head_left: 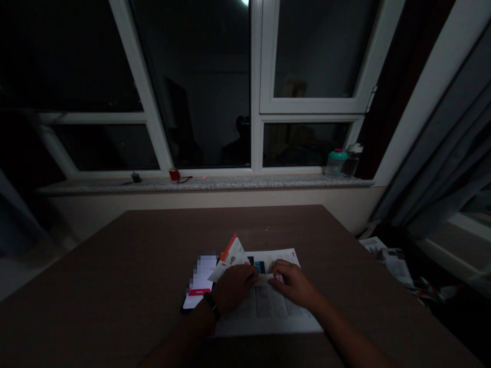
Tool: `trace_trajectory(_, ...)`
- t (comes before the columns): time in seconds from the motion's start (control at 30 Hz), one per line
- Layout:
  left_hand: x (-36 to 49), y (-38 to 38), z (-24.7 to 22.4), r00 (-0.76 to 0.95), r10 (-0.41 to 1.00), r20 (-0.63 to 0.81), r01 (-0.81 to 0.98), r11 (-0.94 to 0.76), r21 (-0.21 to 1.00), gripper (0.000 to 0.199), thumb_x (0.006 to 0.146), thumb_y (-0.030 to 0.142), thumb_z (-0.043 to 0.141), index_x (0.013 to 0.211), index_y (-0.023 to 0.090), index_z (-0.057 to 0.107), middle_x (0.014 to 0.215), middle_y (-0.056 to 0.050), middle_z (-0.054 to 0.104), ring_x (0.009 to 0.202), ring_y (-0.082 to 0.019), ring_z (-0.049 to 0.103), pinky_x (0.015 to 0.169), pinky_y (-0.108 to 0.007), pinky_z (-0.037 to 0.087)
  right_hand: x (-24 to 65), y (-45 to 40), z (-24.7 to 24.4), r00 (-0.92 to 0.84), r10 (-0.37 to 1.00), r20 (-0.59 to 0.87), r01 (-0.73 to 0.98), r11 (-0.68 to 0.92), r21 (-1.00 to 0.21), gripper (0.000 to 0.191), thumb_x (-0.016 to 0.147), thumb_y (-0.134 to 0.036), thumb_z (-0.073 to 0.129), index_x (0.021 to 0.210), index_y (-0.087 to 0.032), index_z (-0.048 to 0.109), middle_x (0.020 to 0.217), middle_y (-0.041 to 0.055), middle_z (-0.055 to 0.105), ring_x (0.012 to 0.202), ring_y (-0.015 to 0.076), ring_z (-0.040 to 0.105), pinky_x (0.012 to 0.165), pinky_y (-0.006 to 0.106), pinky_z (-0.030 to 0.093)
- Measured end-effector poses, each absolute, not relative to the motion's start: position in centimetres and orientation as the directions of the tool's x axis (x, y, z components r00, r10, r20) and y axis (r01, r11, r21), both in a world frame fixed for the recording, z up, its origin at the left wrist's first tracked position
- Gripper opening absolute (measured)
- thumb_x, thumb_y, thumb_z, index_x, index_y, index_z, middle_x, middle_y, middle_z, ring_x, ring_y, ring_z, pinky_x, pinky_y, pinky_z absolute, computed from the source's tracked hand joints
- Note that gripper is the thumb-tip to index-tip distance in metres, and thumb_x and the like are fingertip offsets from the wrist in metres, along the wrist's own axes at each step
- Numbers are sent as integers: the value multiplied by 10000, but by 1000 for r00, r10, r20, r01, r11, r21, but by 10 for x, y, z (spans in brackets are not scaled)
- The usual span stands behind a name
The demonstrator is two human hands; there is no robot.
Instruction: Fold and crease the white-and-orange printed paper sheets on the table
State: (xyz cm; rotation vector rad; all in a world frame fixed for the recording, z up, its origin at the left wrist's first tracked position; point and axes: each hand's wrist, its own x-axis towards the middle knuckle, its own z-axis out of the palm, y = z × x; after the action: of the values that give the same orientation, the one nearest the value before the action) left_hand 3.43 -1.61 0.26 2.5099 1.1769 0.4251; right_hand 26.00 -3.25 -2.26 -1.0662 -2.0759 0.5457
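A folded piece of printed paper (236,251), white with an orange edge, sticks up in a point behind my left hand (233,287). My left hand is closed on it, a dark band round its wrist. My right hand (294,284) has its fingers curled and pinched at a pale strip between the hands, which looks like part of the same paper. Something pinkish shows under the right fingers, too dim to name. Beneath both hands a larger printed sheet (268,312) lies flat on the table. A lit phone (203,278) rests left of my left hand.
The brown table (153,240) reaches to the wall under a window. On the stone sill (238,182) stand a red spool-like item (174,175), a small dark object (135,177) and a teal-lidded bottle (336,162) beside a clear one. Papers (395,263) lie low at the right.
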Motion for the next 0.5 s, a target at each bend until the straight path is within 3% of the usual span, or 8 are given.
trace_trajectory(0.1, 35, -17, 3, 633, 760, 145, 658, -627, 416, 178, 972, 251, 450, 872, 193, 585, 879, -9, 632, 816, -177, 581, 716, -276, 394, 261, -33, -21, -398, 815, 422, 496, 578, -648, 52, 827, -164, 588, 795, -204, 593, 795, 6, 572, 766, 158, 566, 686, 263, 417)
trace_trajectory(0.27, 35, -16, 4, 719, 668, 192, 566, -723, 395, 136, 969, 239, 494, 887, 197, 594, 918, -13, 621, 899, -181, 566, 808, -288, 411, 267, -29, -23, -463, 767, 443, 477, 638, -605, 238, 685, -14, 553, 799, -212, 618, 815, 6, 594, 843, 181, 572, 750, 289, 417)
trace_trajectory(0.5, 28, -14, -2, 692, 702, 170, 611, -694, 381, 130, 933, 227, 565, 1051, 229, 620, 1262, -55, 570, 1196, -252, 473, 1018, -425, 353, 278, -25, -21, -372, 806, 461, 567, 590, -575, 248, 699, 1, 480, 750, -196, 621, 775, 18, 595, 838, 196, 553, 778, 325, 399)
